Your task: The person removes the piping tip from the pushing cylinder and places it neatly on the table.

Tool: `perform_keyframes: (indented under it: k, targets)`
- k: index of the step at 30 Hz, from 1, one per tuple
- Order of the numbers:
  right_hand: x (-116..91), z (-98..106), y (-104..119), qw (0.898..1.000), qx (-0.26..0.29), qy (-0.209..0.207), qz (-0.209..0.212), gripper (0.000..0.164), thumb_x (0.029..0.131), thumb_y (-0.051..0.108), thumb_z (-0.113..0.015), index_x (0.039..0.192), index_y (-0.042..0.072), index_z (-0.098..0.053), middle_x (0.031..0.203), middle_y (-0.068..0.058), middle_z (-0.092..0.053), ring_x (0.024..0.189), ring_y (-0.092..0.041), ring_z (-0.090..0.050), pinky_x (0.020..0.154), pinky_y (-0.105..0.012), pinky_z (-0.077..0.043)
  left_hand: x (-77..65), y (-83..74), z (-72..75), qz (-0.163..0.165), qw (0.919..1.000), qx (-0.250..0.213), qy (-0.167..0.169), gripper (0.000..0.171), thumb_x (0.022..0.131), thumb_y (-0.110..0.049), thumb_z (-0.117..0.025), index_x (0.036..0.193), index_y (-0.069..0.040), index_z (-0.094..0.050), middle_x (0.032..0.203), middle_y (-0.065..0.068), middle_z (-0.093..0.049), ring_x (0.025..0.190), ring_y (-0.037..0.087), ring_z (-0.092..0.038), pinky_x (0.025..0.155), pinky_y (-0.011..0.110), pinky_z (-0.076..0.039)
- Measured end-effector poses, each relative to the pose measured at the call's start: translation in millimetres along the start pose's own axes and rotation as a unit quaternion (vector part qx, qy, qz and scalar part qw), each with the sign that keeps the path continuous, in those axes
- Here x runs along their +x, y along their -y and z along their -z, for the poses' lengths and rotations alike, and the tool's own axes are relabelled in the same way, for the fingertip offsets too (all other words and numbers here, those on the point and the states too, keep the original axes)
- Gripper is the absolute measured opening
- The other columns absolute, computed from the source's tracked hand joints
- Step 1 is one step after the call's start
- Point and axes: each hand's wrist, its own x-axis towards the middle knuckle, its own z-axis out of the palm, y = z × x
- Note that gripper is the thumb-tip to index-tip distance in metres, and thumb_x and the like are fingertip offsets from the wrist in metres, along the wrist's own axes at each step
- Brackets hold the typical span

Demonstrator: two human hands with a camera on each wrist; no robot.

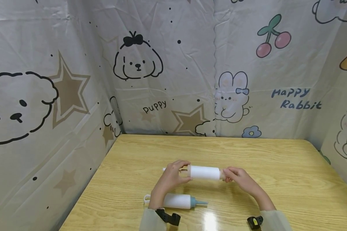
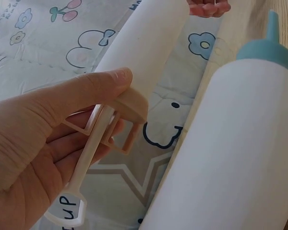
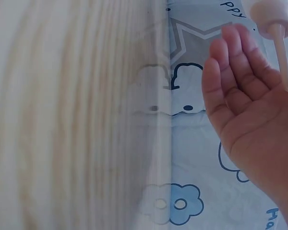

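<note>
My left hand [image 1: 172,175] grips a large white syringe [image 1: 205,172] by its beige collar, held level over the table. In the left wrist view, the thumb lies along the barrel and the fingers curl around the collar's finger loops, with the plunger rod and ring handle trailing below. My right hand [image 3: 249,96] is at the beige nozzle [image 3: 279,52], its fingers fairly straight and cupped behind the tip; its thumb is out of that view. A second white syringe [image 1: 177,201] with a teal cap and nozzle lies on the table beneath my left forearm.
The wooden table [image 1: 133,154] stands against patterned cloth [image 1: 185,89] at the back and sides. Black wrist cameras sit on both wrists, the left one [image 1: 170,218] close to the teal-capped syringe.
</note>
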Motion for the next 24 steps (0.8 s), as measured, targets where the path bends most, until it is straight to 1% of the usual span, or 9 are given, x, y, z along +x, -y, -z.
perform_keyframes:
  k: [2,4,9,12,14,19,24]
  targets:
    - [0.1,0.5,-0.2,1.000,0.004,0.006,-0.002,0.040,0.106,0.026,-0.043,0.095,-0.006,-0.064,0.086,-0.009,-0.066,0.077,-0.008,-0.060,0.074,-0.032,-0.056,0.3,0.6,-0.6,-0.006,1.0000,0.001,0.000,0.051,0.081,-0.017,-0.080,0.128,-0.006,-0.061,0.126,0.013,-0.065,0.105,0.026,-0.070,0.084,0.022,-0.059]
    - [-0.2,0.7,-0.3,1.000,0.004,0.006,-0.006,0.038,0.105,0.026,-0.045,0.095,-0.005,-0.065,0.086,-0.008,-0.067,0.077,-0.007,-0.061,0.074,-0.031,-0.055,0.3,1.0,-0.9,-0.008,1.0000,-0.003,0.000,0.051,0.081,-0.016,-0.080,0.128,-0.006,-0.061,0.126,0.013,-0.065,0.105,0.026,-0.070,0.084,0.021,-0.059]
    - [-1.9,-0.5,0.9,1.000,0.006,-0.017,-0.013,0.028,0.099,0.025,-0.057,0.105,0.000,-0.066,0.098,-0.007,-0.068,0.086,-0.004,-0.061,0.077,-0.029,-0.056,0.1,1.9,-0.8,-0.005,1.0000,-0.005,0.001,0.052,0.081,-0.017,-0.080,0.128,-0.006,-0.061,0.127,0.013,-0.065,0.105,0.026,-0.069,0.084,0.022,-0.059]
    - [-2.4,-2.5,1.4,0.999,0.002,-0.034,-0.007,0.024,0.096,0.025,-0.063,0.108,0.004,-0.065,0.105,-0.008,-0.067,0.092,-0.003,-0.060,0.080,-0.026,-0.055,-0.5,2.2,-0.7,-0.006,1.0000,-0.002,-0.002,0.052,0.081,-0.017,-0.080,0.128,-0.006,-0.061,0.127,0.012,-0.065,0.105,0.026,-0.069,0.084,0.023,-0.059]
    - [-2.4,-4.1,1.4,0.999,-0.010,-0.045,0.009,0.023,0.094,0.024,-0.066,0.109,0.006,-0.064,0.107,-0.008,-0.066,0.096,-0.003,-0.059,0.082,-0.024,-0.054,-0.9,2.4,-0.6,-0.005,1.0000,-0.003,-0.003,0.052,0.082,-0.017,-0.080,0.129,-0.007,-0.061,0.127,0.012,-0.065,0.105,0.025,-0.069,0.084,0.023,-0.059]
    - [-1.6,-6.8,1.5,0.995,-0.048,-0.071,0.056,0.022,0.091,0.022,-0.070,0.109,0.013,-0.063,0.108,-0.004,-0.066,0.098,-0.002,-0.057,0.084,-0.022,-0.052,-2.2,3.1,-0.4,0.002,1.0000,-0.007,-0.005,0.052,0.082,-0.018,-0.080,0.129,-0.009,-0.061,0.128,0.011,-0.064,0.105,0.024,-0.070,0.084,0.020,-0.058]
    - [0.0,-8.0,1.4,0.991,-0.066,-0.085,0.080,0.023,0.089,0.020,-0.073,0.109,0.014,-0.062,0.108,-0.002,-0.066,0.096,-0.002,-0.056,0.083,-0.021,-0.050,-2.4,3.3,-0.2,0.000,0.9999,-0.007,-0.007,0.052,0.082,-0.018,-0.080,0.129,-0.008,-0.061,0.127,0.011,-0.064,0.104,0.025,-0.070,0.083,0.023,-0.059]
